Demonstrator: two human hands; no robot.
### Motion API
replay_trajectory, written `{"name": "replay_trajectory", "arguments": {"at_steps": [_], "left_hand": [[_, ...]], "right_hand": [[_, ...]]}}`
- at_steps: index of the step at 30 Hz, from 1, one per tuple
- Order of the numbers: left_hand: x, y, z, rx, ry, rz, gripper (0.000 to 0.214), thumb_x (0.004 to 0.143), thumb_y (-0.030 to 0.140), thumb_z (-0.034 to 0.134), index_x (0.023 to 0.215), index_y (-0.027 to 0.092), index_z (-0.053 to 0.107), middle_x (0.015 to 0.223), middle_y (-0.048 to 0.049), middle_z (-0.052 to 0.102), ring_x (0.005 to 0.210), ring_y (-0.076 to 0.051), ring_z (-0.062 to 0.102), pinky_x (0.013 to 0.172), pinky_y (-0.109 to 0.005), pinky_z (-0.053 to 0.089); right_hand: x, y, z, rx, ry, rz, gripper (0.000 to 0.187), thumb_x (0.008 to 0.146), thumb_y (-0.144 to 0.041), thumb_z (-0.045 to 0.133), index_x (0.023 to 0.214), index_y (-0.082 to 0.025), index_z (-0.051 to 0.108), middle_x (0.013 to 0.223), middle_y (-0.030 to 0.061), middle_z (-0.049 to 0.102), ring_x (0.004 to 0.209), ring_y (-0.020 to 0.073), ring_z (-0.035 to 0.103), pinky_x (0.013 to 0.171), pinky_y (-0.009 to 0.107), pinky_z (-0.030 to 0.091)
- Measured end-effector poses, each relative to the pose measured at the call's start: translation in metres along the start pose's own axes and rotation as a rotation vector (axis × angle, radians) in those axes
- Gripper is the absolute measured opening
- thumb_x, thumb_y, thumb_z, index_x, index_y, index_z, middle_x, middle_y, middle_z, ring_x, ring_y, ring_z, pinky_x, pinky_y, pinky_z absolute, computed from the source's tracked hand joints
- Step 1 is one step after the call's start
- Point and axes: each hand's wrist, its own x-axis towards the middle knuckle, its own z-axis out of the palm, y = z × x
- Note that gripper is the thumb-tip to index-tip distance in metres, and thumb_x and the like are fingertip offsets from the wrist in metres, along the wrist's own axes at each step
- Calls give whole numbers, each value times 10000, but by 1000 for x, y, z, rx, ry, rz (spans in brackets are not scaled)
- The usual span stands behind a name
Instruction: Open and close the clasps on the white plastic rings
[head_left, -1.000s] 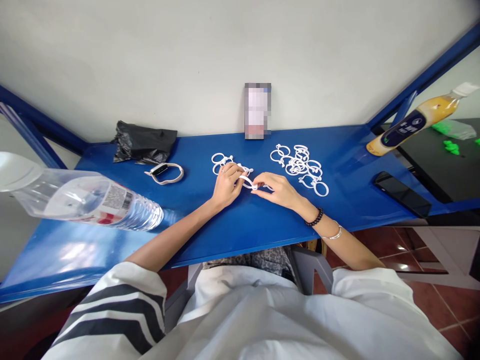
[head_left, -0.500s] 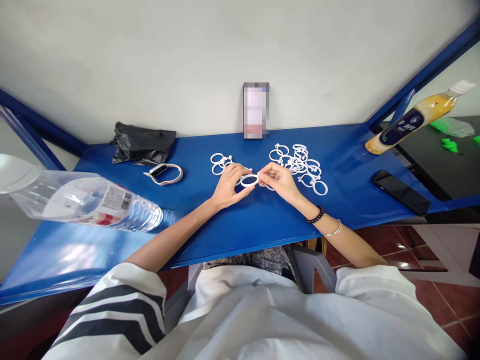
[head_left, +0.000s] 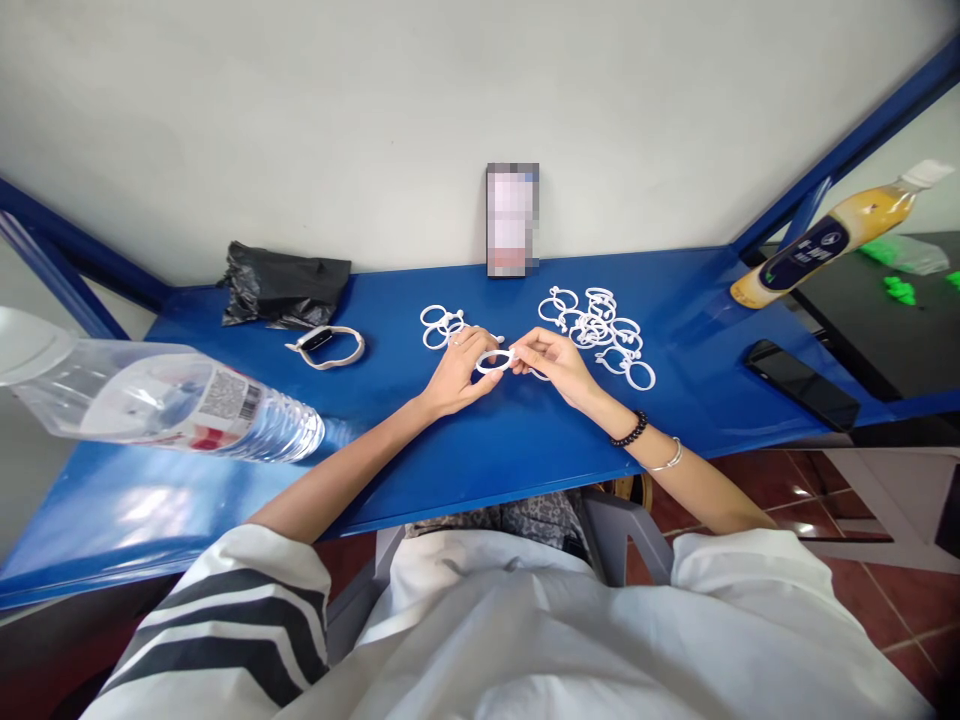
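Observation:
Between my hands, just above the blue table (head_left: 480,450), is a white plastic ring (head_left: 493,368). My left hand (head_left: 459,372) is closed on the ring's left side, thumb in front and fingers behind. The thumb and fingertips of my right hand (head_left: 553,362) pinch its right end. Behind my left hand lie a few white rings (head_left: 433,317). A tangled heap of similar white rings (head_left: 596,330) with small knobs spreads beyond my right hand. Another ring is partly hidden under my right fingers.
A smartphone (head_left: 512,220) leans upright on the wall. A black plastic bag (head_left: 285,285), a smartwatch (head_left: 326,347) and a large clear bottle (head_left: 202,400) are on the left. At right are a juice bottle (head_left: 817,245) and a dark phone (head_left: 801,385).
The ring has shifted slightly left and tilted in my fingers. Both hands stay nearly in place, and the rings on the table have not moved.

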Motion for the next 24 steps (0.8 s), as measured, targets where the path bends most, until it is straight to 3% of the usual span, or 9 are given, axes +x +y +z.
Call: {"name": "replay_trajectory", "arguments": {"at_steps": [11, 24], "left_hand": [[3, 3, -2, -33, -18, 26, 535, 974, 596, 197, 797, 205, 516, 874, -101, 631, 881, -227, 560, 876, -442, 448], [3, 4, -4, -6, -94, 25, 515, 960, 595, 211, 803, 212, 518, 925, -115, 625, 977, -255, 561, 908, -457, 438]], "right_hand": [[-1, -2, 4, 173, -69, 75, 294, 777, -446, 761, 829, -183, 639, 756, -1, 693, 681, 110, 639, 683, 259, 517], [0, 5, 2, 140, -61, 78, 342, 736, -480, 788, 766, -185, 618, 714, 0, 670, 666, 123, 619, 673, 275, 521]]}}
